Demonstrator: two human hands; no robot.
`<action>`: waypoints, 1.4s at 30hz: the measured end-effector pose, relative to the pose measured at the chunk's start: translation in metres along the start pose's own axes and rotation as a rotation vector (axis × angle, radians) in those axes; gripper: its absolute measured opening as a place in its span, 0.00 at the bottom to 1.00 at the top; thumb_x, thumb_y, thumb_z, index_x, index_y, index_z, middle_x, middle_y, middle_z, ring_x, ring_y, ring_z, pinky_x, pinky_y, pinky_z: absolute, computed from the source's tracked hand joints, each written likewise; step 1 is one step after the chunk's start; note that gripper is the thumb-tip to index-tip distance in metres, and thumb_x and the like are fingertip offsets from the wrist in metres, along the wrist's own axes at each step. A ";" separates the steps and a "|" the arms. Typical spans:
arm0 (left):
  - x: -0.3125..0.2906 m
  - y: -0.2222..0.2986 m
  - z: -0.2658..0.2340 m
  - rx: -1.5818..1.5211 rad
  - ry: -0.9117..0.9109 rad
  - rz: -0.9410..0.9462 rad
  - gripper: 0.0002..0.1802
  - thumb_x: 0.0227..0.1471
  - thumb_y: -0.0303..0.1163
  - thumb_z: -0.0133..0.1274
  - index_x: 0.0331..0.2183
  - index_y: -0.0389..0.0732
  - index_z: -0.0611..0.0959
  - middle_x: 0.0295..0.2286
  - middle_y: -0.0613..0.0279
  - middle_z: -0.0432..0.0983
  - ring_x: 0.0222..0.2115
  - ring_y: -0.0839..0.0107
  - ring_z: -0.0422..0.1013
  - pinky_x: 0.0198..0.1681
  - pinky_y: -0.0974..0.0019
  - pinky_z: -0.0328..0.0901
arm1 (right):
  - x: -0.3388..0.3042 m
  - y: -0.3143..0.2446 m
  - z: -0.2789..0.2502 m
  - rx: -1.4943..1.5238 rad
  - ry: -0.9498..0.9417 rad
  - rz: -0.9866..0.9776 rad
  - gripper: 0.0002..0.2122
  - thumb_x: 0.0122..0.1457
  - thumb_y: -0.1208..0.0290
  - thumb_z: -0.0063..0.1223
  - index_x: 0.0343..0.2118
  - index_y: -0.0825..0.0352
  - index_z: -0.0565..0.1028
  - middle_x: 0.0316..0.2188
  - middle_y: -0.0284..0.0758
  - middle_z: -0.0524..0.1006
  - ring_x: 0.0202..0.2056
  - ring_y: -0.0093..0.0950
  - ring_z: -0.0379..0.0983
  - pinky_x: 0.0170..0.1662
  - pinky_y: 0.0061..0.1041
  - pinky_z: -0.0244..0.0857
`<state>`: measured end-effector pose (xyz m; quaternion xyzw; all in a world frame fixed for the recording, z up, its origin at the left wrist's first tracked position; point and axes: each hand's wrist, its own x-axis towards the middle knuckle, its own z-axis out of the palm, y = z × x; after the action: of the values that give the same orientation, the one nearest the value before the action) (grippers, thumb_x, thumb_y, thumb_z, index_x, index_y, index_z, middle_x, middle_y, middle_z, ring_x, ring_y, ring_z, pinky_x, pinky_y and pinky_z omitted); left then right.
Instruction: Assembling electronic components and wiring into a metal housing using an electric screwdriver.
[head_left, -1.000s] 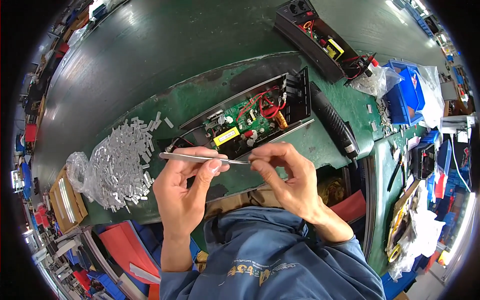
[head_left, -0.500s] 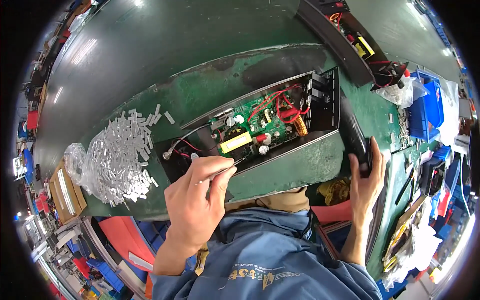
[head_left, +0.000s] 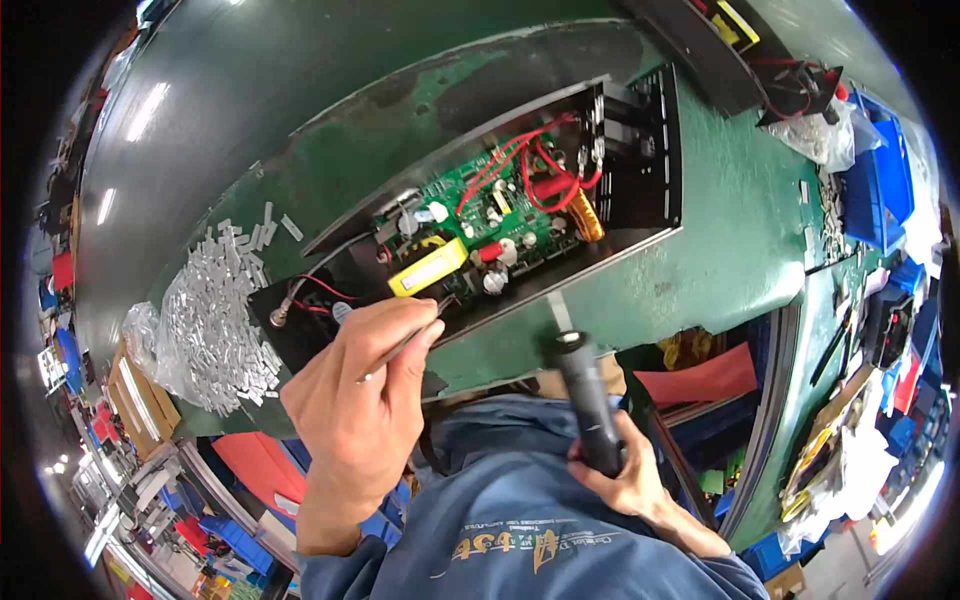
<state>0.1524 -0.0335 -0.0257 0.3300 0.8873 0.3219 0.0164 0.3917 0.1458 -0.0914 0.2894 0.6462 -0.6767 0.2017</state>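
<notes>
A black metal case [head_left: 640, 160] lies open on the green bench, holding a green circuit board [head_left: 480, 210] with red wires, a yellow-wrapped transformer [head_left: 428, 267] and a copper coil. Over its near left edge, my left hand [head_left: 350, 400] pinches slim metal tweezers [head_left: 398, 350], which point at the board beside the transformer; the fingers partly hide their tips. My right hand [head_left: 628, 480] is wrapped round the black handle of an electric screwdriver [head_left: 590, 405]. Its blurred, pale front end points up toward the case's near edge, apart from it.
Left of the case lies a heap of small silver metal pieces [head_left: 215, 320], partly on a plastic bag. Another black case [head_left: 700, 50] with wires stands at the far right. Blue bins [head_left: 880, 180], plastic bags and loose parts crowd the right side.
My right hand has come in from the right edge of the bench with the black screwdriver, now before my body. My left hand keeps its pinch by the board; the view has shifted.
</notes>
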 end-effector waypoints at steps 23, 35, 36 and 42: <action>0.005 0.007 -0.001 0.089 -0.024 -0.018 0.08 0.52 0.18 0.62 0.36 0.33 0.82 0.33 0.54 0.83 0.33 0.60 0.80 0.37 0.65 0.74 | 0.014 -0.003 0.005 -0.148 -0.109 -0.212 0.21 0.71 0.58 0.42 0.57 0.71 0.66 0.32 0.49 0.77 0.29 0.45 0.77 0.36 0.39 0.69; 0.003 0.007 0.002 0.087 0.000 -0.031 0.08 0.51 0.17 0.63 0.36 0.33 0.82 0.33 0.54 0.83 0.32 0.61 0.80 0.36 0.65 0.73 | 0.015 -0.002 0.003 0.252 -0.307 -0.007 0.33 0.72 0.43 0.31 0.60 0.74 0.66 0.31 0.36 0.78 0.33 0.24 0.71 0.41 0.27 0.66; 0.003 0.008 0.002 0.082 0.002 -0.036 0.08 0.51 0.17 0.63 0.36 0.33 0.82 0.33 0.54 0.83 0.32 0.62 0.80 0.36 0.65 0.73 | 0.015 -0.002 0.002 0.301 -0.334 0.024 0.34 0.72 0.43 0.30 0.59 0.75 0.66 0.32 0.34 0.78 0.33 0.24 0.71 0.41 0.26 0.66; 0.001 0.007 0.001 0.089 0.002 -0.043 0.08 0.51 0.18 0.63 0.35 0.33 0.82 0.33 0.54 0.83 0.32 0.61 0.81 0.37 0.65 0.73 | 0.018 -0.003 -0.003 0.397 -0.399 0.074 0.35 0.72 0.42 0.26 0.58 0.76 0.67 0.30 0.32 0.77 0.31 0.21 0.69 0.38 0.22 0.63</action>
<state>0.1559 -0.0280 -0.0222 0.3107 0.9077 0.2819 0.0076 0.3771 0.1504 -0.1009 0.2075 0.4377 -0.8257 0.2889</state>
